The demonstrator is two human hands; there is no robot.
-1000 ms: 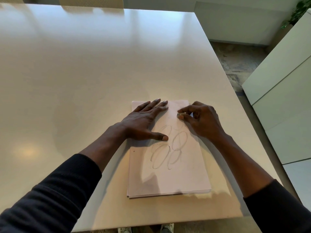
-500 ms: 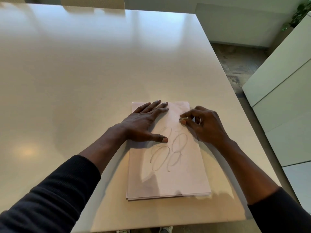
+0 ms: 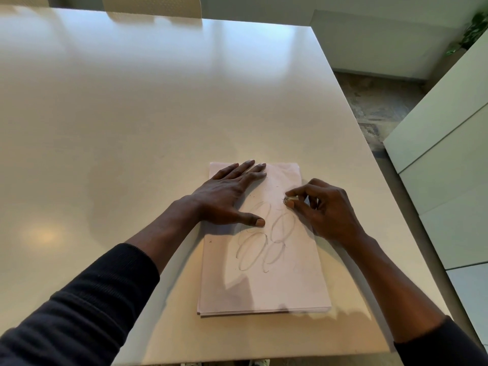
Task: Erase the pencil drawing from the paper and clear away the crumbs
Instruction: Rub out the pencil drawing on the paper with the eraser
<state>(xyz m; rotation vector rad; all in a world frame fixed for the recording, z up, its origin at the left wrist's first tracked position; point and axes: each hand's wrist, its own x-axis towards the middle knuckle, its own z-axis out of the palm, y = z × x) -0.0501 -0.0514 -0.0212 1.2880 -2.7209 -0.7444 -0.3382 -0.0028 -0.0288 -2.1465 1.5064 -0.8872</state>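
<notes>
Left hand (image 3: pixel 224 196) flat on paper (image 3: pixel 264 281); right hand (image 3: pixel 324 207) pinches eraser (image 3: pixel 290 199) (small).

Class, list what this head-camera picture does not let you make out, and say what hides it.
- Head view: eraser, mostly hidden by pinching fingertips of the right hand.
- Head view: paper beneath the left hand, covered by its palm.
- Head view: crumbs, too small to count.
- Head view: chair, cut off by the top edge.
</notes>
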